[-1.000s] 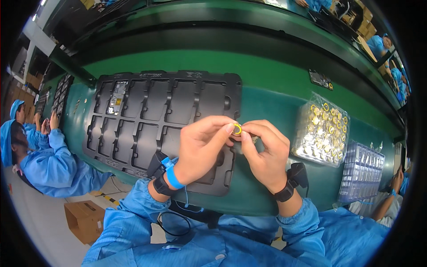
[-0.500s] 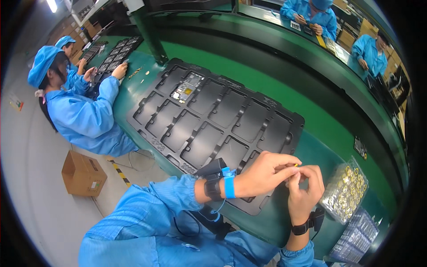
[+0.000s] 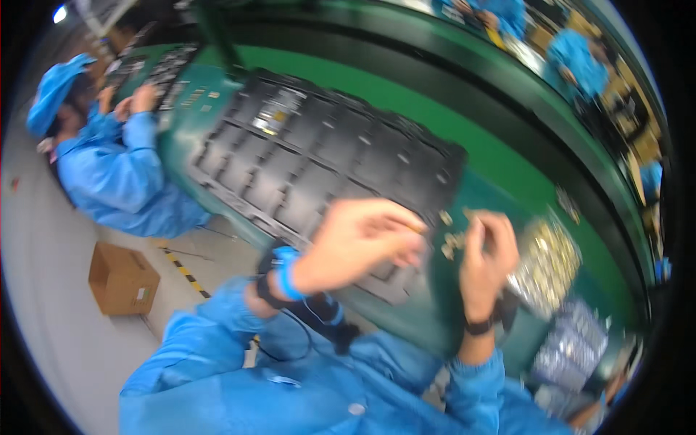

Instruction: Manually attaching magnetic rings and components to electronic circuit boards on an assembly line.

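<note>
Small pale parts lie on the green bench right of centre, between left hand and right hand. Each hand's fingertips nearly meet; I cannot tell whether they hold anything. Fingertip handling seems in hand, next calling for fine pinching; room shows between black tray edge and clear package.

The person's bare left hand, a little blurred, points rightward, its thumb and index finger drawn together in a pinch. Its blue-sleeved left forearm slants up from below. The bare right hand stands apart, its bent fingers pointing upward; whether its fingertips meet, I cannot tell. The blue-sleeved right forearm rises almost straight.
</note>
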Demonstrator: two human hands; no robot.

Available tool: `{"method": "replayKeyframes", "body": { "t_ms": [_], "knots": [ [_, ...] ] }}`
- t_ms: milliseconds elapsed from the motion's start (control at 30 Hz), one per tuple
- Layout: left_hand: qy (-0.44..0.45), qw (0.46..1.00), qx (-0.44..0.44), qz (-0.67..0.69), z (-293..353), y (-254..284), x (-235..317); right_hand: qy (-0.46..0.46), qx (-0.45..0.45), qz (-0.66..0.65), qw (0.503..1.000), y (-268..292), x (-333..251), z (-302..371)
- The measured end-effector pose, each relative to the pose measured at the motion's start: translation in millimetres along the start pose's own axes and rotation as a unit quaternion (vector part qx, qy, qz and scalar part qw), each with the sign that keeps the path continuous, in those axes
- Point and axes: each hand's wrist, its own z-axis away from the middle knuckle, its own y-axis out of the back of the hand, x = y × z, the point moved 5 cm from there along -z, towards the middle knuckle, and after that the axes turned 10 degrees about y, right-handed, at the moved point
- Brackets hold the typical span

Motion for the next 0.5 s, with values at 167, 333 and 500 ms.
{"method": "replayKeyframes", "body": {
  "t_ms": [167,333,500],
  "knots": [
    [-0.027,0.990,0.125,-0.061,72,24,-4,-0.026,-0.195,0.118,0.973,5,17,5],
    [-0.035,0.979,0.194,-0.045,102,16,-14,-0.020,-0.223,0.155,0.962,7,19,19],
    [-0.314,0.825,0.252,-0.395,125,-17,15,-0.051,-0.205,0.229,0.950,16,21,21]
  ]
}}
